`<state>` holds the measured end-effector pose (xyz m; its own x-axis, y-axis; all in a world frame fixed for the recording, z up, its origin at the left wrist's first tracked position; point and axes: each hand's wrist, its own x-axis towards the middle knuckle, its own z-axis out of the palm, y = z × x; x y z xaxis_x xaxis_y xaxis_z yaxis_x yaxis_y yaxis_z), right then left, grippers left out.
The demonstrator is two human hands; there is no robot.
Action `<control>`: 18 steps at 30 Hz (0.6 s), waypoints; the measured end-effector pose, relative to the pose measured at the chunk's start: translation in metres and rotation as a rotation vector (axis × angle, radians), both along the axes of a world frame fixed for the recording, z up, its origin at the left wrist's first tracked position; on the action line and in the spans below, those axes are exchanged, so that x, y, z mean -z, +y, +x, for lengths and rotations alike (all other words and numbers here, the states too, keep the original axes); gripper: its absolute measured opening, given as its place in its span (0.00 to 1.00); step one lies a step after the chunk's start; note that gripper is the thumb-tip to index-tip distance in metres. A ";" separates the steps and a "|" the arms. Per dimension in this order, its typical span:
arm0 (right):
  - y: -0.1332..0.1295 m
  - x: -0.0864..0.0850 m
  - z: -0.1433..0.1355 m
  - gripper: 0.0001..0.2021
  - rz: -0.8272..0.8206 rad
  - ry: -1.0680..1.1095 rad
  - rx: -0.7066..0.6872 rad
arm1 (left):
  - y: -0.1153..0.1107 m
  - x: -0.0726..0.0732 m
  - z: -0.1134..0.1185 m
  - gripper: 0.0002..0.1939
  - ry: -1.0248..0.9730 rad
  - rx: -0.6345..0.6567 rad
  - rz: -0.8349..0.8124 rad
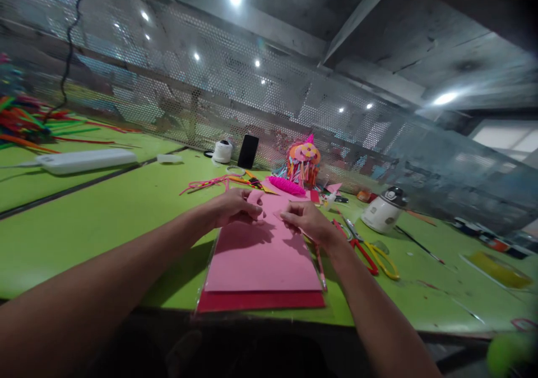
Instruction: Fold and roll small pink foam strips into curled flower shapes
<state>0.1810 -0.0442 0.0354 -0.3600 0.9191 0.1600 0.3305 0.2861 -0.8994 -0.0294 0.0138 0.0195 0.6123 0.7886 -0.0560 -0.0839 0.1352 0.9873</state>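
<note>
Pink sheets (264,263) lie over a red sheet (260,301) at the table's front edge, with clear plastic showing round them. Above the left part of the pink sheets, my left hand (240,207) is closed on a small pink paper piece (254,197). My right hand (306,220) pinches another small pink paper piece (278,215) over the right part. The two hands are apart. Just beyond them lies a bright pink fluffy roll (286,186).
Red-handled scissors (365,254) and yellow-handled scissors (384,259) lie right of my right hand. Farther back stand a white bottle (384,210), a colourful fringed figure (303,159), a black phone (248,151) and a thread spool (222,152). Pipe cleaners (25,123) lie far left.
</note>
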 end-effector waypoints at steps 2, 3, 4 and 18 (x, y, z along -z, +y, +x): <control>0.001 0.000 0.004 0.14 -0.017 0.073 -0.032 | -0.003 0.000 0.001 0.17 0.171 0.012 0.076; 0.001 0.000 0.005 0.13 -0.026 0.100 -0.056 | -0.005 0.001 0.002 0.15 0.257 -0.002 0.156; 0.001 0.000 0.004 0.13 -0.034 0.121 -0.078 | -0.006 0.002 0.004 0.12 0.336 -0.029 0.256; -0.003 0.005 -0.012 0.16 -0.172 0.343 -0.141 | -0.021 -0.026 0.000 0.15 -0.106 0.154 0.229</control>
<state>0.1688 -0.0471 0.0300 -0.4374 0.8882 0.1405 -0.0283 0.1425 -0.9894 -0.0289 -0.0073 0.0459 0.7188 0.6706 0.1831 -0.1840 -0.0704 0.9804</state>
